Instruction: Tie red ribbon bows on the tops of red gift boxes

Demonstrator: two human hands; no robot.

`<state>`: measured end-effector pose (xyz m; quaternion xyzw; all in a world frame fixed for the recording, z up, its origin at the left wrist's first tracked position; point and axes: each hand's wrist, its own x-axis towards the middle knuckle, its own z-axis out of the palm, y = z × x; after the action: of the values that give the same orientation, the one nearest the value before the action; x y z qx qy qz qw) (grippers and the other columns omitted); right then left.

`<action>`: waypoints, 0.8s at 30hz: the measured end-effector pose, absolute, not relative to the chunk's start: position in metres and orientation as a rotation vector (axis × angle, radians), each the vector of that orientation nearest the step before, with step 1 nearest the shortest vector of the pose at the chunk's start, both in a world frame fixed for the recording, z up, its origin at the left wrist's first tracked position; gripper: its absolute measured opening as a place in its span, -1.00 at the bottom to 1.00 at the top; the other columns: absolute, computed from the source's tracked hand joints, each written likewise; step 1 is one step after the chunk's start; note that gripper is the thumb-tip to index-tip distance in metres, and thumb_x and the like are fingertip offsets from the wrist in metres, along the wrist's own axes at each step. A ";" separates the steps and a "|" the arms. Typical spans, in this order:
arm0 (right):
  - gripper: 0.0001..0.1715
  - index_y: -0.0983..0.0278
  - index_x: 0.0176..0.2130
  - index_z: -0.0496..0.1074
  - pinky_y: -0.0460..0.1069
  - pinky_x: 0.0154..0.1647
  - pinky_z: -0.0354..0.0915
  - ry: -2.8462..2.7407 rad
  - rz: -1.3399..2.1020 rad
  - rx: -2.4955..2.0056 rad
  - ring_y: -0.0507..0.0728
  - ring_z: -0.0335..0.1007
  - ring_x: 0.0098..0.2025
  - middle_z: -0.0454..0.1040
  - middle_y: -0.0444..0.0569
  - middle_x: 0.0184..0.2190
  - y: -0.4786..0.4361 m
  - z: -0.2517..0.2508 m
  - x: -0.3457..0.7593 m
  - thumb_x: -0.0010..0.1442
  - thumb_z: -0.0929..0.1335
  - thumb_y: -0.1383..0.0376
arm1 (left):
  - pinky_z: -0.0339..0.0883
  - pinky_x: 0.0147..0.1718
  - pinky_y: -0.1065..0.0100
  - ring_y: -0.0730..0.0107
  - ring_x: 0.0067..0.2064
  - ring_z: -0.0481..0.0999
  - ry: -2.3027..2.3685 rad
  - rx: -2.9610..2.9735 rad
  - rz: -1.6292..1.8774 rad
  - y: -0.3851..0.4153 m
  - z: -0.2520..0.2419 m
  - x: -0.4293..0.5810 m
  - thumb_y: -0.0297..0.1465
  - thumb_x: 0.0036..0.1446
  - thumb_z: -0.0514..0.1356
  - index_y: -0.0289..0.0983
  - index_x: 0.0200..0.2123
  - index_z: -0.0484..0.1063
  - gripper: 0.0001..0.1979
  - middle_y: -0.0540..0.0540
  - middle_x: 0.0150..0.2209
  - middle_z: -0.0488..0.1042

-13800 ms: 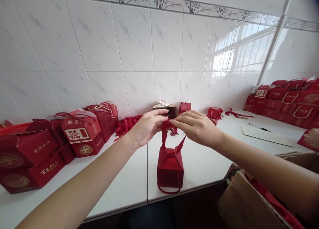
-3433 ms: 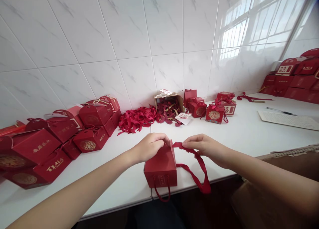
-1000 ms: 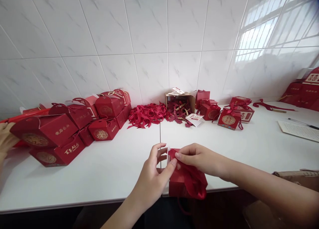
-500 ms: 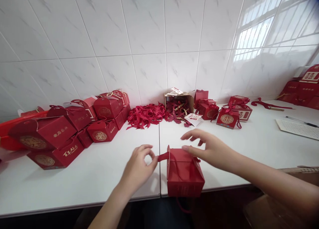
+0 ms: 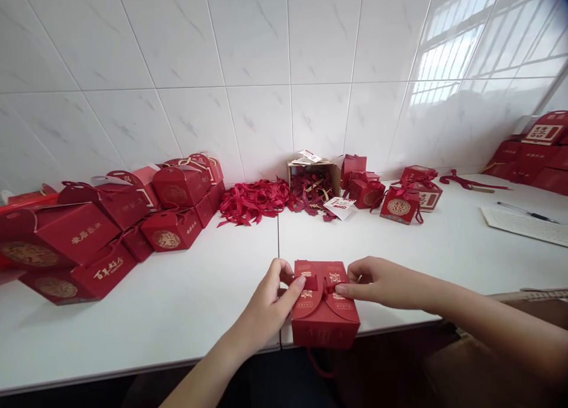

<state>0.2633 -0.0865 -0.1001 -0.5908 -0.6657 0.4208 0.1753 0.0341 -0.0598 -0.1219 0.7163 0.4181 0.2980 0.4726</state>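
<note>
A red box (image 5: 326, 331) with gold lettering sits at the table's front edge, its curved top flaps folded down over each other. My left hand (image 5: 277, 292) is at the box's left side, the thumb on the left flap over a red ribbon (image 5: 312, 283). From the right, my right hand (image 5: 370, 284) pinches the ribbon near the right flap, thumb on top. Both hands have their fingers curled at the box's sides. A red cord loop (image 5: 320, 366) hangs below the box.
Stacked red boxes (image 5: 97, 227) stand at the left. Along the wall lie a heap of red ribbons (image 5: 252, 201), an open carton (image 5: 315, 183) of ribbons and small finished boxes (image 5: 399, 206). A pen (image 5: 528, 213) and paper (image 5: 523, 224) lie right.
The box's flaps have folded down flat. My left hand has moved right onto the box, and my right hand has lowered to its right side and closed on the ribbon.
</note>
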 end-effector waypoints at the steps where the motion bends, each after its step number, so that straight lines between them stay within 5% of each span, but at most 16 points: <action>1: -0.55 0.25 -0.53 0.33 -0.05 -0.43 0.08 -1.818 1.277 -1.627 0.05 0.17 -0.46 0.35 -0.14 -0.54 -0.085 -0.101 0.263 -0.03 0.39 -0.07 | 0.25 -0.34 0.44 0.43 -0.33 0.31 1.016 1.722 0.709 -0.059 -0.124 0.034 -0.10 0.17 0.03 -0.18 -0.32 0.19 -0.74 0.03 -0.34 0.29; 7: -0.76 0.28 -0.64 0.30 -0.05 -0.39 0.05 -1.625 1.376 -1.434 0.02 0.10 -0.46 0.25 -0.18 -0.61 -0.087 -0.090 0.268 0.00 0.34 0.28 | 0.05 -0.54 0.48 0.50 -0.51 0.11 1.006 1.664 0.574 -0.049 -0.117 0.016 -0.08 0.11 0.09 -0.26 -0.53 0.27 -0.63 0.08 -0.55 0.16; 13: -0.71 0.26 -0.41 0.30 -0.01 -0.20 0.18 -1.594 1.462 -1.298 0.08 0.31 -0.28 0.43 -0.10 -0.40 -0.088 -0.093 0.268 0.01 0.42 0.14 | -0.04 -0.56 0.46 0.51 -0.51 0.09 1.074 1.648 0.599 -0.047 -0.112 0.004 -0.12 0.04 0.17 -0.28 -0.52 0.36 -0.67 0.07 -0.54 0.22; 16: -0.64 0.26 -0.33 0.30 -0.03 -0.28 0.20 -1.645 1.562 -1.281 0.06 0.32 -0.35 0.41 -0.14 -0.44 -0.089 -0.099 0.264 -0.01 0.45 0.12 | -0.07 -0.56 0.47 0.53 -0.52 0.05 1.048 1.609 0.631 -0.046 -0.116 0.001 -0.12 0.05 0.18 -0.28 -0.55 0.27 -0.64 0.09 -0.55 0.15; 24: -0.86 0.29 -0.53 0.28 -0.06 -0.36 0.18 -1.732 1.442 -1.287 0.03 0.26 -0.42 0.34 -0.17 -0.55 -0.089 -0.096 0.260 0.01 0.34 0.33 | -0.23 -0.60 0.45 0.59 -0.57 -0.11 0.949 1.384 0.614 -0.043 -0.130 0.002 -0.11 0.04 0.21 -0.25 -0.60 0.02 -0.53 0.14 -0.60 -0.05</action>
<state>0.2596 -0.0892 -0.0963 -0.4774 -0.6428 0.5349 0.2698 0.0017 -0.0427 -0.1295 0.6034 0.4138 0.2679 0.6268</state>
